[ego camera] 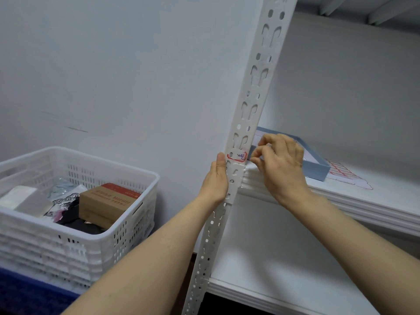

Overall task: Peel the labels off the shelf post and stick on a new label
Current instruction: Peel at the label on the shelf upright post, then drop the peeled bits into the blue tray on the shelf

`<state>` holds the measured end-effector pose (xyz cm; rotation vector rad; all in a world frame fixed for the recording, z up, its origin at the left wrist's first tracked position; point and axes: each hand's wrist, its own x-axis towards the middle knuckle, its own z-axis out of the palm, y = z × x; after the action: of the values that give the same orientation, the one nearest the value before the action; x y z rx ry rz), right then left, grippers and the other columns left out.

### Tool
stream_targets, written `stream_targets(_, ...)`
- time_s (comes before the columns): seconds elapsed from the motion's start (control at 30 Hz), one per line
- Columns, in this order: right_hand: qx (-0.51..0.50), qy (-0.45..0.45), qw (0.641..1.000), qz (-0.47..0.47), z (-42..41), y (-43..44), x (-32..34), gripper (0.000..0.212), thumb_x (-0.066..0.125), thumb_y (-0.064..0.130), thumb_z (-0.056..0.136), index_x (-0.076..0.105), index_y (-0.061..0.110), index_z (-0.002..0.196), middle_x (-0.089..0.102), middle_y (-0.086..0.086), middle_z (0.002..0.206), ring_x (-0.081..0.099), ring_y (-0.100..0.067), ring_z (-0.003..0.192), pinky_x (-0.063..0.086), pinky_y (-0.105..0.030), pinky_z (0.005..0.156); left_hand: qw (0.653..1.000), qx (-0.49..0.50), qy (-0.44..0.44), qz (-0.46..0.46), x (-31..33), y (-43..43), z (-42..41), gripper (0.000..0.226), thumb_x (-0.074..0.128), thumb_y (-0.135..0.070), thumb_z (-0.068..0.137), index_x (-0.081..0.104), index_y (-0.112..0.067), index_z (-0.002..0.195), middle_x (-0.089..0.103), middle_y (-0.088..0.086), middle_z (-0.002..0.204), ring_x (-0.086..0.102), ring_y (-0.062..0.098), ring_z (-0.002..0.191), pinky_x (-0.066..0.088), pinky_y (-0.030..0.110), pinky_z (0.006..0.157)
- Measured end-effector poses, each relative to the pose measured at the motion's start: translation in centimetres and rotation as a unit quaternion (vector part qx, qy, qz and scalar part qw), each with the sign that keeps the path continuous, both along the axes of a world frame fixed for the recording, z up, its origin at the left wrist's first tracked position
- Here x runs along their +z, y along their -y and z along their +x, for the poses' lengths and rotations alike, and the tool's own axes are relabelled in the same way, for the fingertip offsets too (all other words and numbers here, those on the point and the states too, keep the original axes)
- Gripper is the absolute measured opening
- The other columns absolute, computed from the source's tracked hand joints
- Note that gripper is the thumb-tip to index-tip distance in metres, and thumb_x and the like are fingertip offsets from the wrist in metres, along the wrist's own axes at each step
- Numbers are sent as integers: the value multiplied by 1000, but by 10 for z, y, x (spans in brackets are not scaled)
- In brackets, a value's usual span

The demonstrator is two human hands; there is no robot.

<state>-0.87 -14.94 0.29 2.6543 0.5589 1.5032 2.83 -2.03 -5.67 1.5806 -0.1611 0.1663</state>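
Note:
A white perforated shelf post [252,92] runs up the middle of the view, leaning right. A small red-bordered label [237,156] with handwriting sits on the post at shelf height. My left hand [217,180] grips the post's left edge just below the label, thumb up beside it. My right hand [280,164] is at the label's right edge, fingers curled, fingertips pinched together at that edge. Whether the edge is lifted cannot be told.
A white shelf [375,201] carries a blue tray [318,169] and a sheet of red-bordered labels [345,176]. A lower shelf [284,269] lies beneath. At the left, a white slotted crate [95,226] holds a brown box [106,201] and packets.

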Motion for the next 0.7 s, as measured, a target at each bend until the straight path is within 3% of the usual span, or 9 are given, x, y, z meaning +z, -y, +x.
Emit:
stream_targets(0.07, 5, -103, 989, 109, -8, 1, 5, 16, 58, 27, 87, 65, 13, 85, 56, -5, 110, 43, -26, 110, 22, -31, 87, 1000, 5, -12, 2, 5, -1, -6, 63, 9, -55, 96, 42, -18, 135, 48, 4, 137, 40, 20, 130, 24, 22, 93)
stream_targets(0.13, 47, -187, 954, 228, -15, 5, 11, 9, 60, 25, 88, 65, 18, 87, 52, -1, 112, 41, -21, 116, 26, -29, 93, 999, 38, -14, 26, 8, 1, -16, 57, 12, -49, 99, 48, -15, 127, 52, 4, 126, 44, 22, 124, 27, 24, 89)
stream_targets(0.2, 109, -252, 890, 364, -22, 8, 18, 8, 59, 25, 89, 65, 21, 86, 56, 2, 110, 48, -16, 112, 37, -26, 94, 983, 155, 31, 95, 5, 5, -23, 44, 23, -40, 101, 53, -12, 117, 52, 7, 120, 44, 26, 121, 30, 28, 89)
stream_targets(0.27, 159, -308, 809, 475, -29, 11, 23, 15, 55, 27, 92, 67, 20, 86, 63, 5, 103, 53, -8, 99, 41, -16, 80, 951, 262, 127, 100, 2, 9, -35, 30, 37, -29, 99, 50, -12, 119, 45, 2, 117, 40, 21, 116, 27, 22, 93)
stream_targets(0.37, 187, -347, 712, 581, -33, 17, 30, 32, 45, 36, 96, 67, 21, 78, 64, 10, 94, 50, -10, 90, 36, -24, 73, 942, 203, 263, 38, 14, 25, -51, 17, 49, -15, 91, 54, -13, 108, 45, -3, 104, 45, 13, 96, 38, 22, 88)
stream_targets(0.47, 212, -375, 640, 636, -35, 28, 38, 47, 34, 45, 97, 65, 19, 73, 64, 10, 85, 46, -12, 85, 31, -29, 72, 961, 105, 257, 0, 38, 46, -62, 11, 58, -14, 90, 63, -18, 99, 61, -2, 94, 55, 9, 80, 47, 22, 76)
stream_targets(0.7, 211, -377, 621, 654, -42, 60, 56, 56, 26, 53, 96, 64, 20, 73, 61, 10, 82, 45, -13, 87, 30, -28, 73, 974, 60, 210, -68, 73, 86, -59, 13, 67, -20, 85, 74, -16, 96, 67, -16, 82, 63, 1, 82, 52, 24, 81)
